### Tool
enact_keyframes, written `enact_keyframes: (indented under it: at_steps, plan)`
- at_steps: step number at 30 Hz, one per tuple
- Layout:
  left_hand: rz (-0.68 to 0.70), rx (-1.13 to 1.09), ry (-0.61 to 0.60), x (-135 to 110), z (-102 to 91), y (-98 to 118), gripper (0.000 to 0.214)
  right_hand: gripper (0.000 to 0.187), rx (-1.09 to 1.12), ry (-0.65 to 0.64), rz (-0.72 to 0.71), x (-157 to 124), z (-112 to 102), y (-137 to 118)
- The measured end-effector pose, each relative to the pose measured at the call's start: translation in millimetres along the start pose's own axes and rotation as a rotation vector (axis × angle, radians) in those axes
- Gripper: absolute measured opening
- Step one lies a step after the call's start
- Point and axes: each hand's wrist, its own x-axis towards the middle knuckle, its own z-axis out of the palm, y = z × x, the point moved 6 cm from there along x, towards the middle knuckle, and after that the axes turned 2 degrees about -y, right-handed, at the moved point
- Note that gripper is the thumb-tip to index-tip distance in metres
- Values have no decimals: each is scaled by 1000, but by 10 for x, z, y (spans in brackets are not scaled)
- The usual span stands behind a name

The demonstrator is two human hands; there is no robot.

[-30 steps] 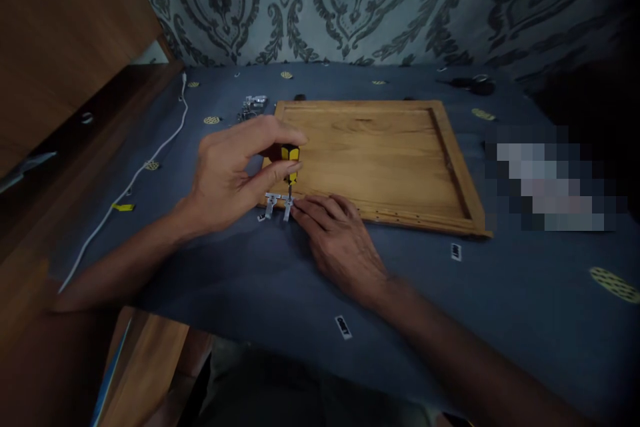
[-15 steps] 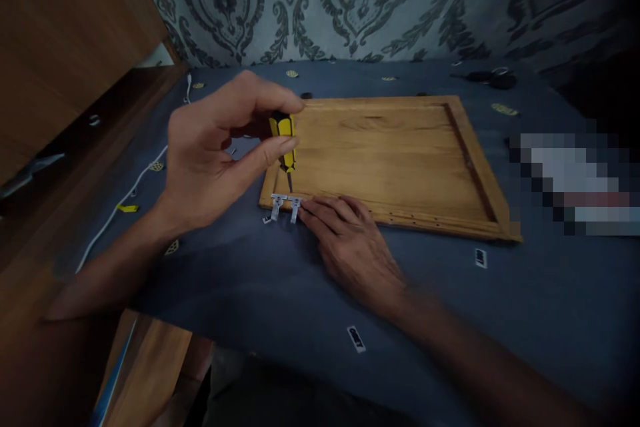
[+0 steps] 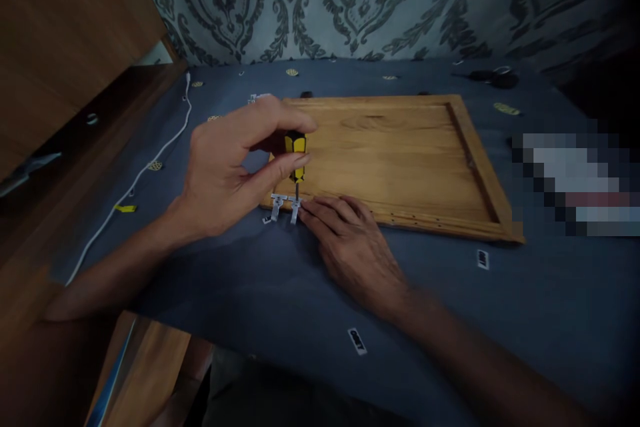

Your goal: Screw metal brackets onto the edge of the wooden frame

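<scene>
My left hand [image 3: 225,170] is closed around a small yellow and black screwdriver [image 3: 299,145], thumb on one side and fingers on the other. The shaft points down, and its tip meets the right part of a metal hinge [image 3: 279,203]. That hinge sits on the near left edge of a framed wooden panel [image 3: 390,153] lying flat. My right hand [image 3: 355,240] rests on the panel's near edge, fingers extended and lying flat, with the fingertips right beside the hinge. Its thumb is hidden.
Behind my left hand lies another metal piece [image 3: 257,99], partly covered. A white cord [image 3: 135,180] runs along the left of the blue patterned cloth [image 3: 430,360]. A dark tool, perhaps scissors [image 3: 495,77], lies far right. Wooden furniture [image 3: 75,33] stands at left.
My left hand has moved slightly right and down, bringing the screwdriver more upright with its tip onto the hinge. The right hand has stayed in place.
</scene>
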Motion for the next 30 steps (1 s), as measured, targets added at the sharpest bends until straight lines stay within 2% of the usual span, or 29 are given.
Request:
enact_keyframes:
  at_steps: [16,30]
  plan:
    - [-44,85,-38,-22,37,5,15,44,-21,44,-24,-8,-31,-16]
    - [43,173,-108,5,63,96,10,43,-28,38,-29,-8,-6,-10]
